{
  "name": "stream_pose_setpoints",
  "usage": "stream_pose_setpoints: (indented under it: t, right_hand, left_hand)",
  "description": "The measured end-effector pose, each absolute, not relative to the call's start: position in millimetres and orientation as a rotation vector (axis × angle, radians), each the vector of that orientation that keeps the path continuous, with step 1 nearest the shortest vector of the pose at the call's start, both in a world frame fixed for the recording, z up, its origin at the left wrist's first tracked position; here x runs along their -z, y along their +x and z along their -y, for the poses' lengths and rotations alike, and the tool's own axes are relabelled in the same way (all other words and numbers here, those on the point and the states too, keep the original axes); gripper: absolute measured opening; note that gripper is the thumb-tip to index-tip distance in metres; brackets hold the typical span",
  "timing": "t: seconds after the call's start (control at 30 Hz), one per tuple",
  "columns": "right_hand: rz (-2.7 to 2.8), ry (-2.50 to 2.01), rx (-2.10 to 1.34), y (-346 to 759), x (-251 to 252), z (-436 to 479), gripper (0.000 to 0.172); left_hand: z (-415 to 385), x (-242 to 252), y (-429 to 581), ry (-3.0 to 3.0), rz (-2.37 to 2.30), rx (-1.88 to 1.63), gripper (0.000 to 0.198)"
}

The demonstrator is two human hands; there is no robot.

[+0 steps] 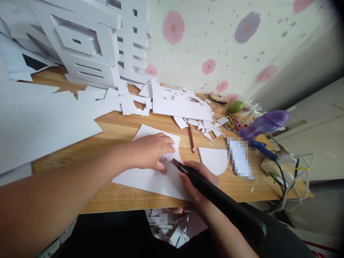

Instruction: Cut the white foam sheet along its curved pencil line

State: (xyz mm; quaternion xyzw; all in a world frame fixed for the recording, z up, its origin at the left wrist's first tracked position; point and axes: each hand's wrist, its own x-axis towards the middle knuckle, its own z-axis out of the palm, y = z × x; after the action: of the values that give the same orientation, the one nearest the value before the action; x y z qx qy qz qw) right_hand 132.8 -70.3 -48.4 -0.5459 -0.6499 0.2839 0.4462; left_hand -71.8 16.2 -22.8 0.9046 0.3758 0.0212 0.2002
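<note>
A white sheet of board [150, 181] lies near the front edge of the wooden table, its right side curved. Pressed down on it with fingers spread is my left hand [152, 150]. My right hand [201, 179] grips a long black utility knife [223, 199], its blade pointing up and left, close to my left thumb. The blade tip is over the sheet; whether it cuts into it I cannot tell. A white half-round piece [213, 159] lies just right of my right hand, and a red pencil [191, 139] rests beyond the sheet.
White cut-out structures [80, 43] stand at the back left. A large white board [40, 122] covers the left side. Paper scraps [182, 102] pile along the wall. On the right are scissors [235, 123], a purple bottle [264, 123] and tangled cables [290, 179].
</note>
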Motion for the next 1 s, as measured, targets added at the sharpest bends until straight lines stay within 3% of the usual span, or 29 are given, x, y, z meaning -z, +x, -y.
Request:
stream_pose_setpoints:
  t: [0.47,1.0]
  right_hand:
    - [1.875,-1.248,-0.494,138.9,53.9,67.3,0.016]
    - [1.986,-1.128,-0.374,145.8,57.6,73.2,0.023]
  left_hand:
    - [-17.5,24.9,-74.0,2.575,-0.999,-0.09,0.057]
    - [-20.6,31.4,-74.7,2.593,-1.031,-0.07,0.067]
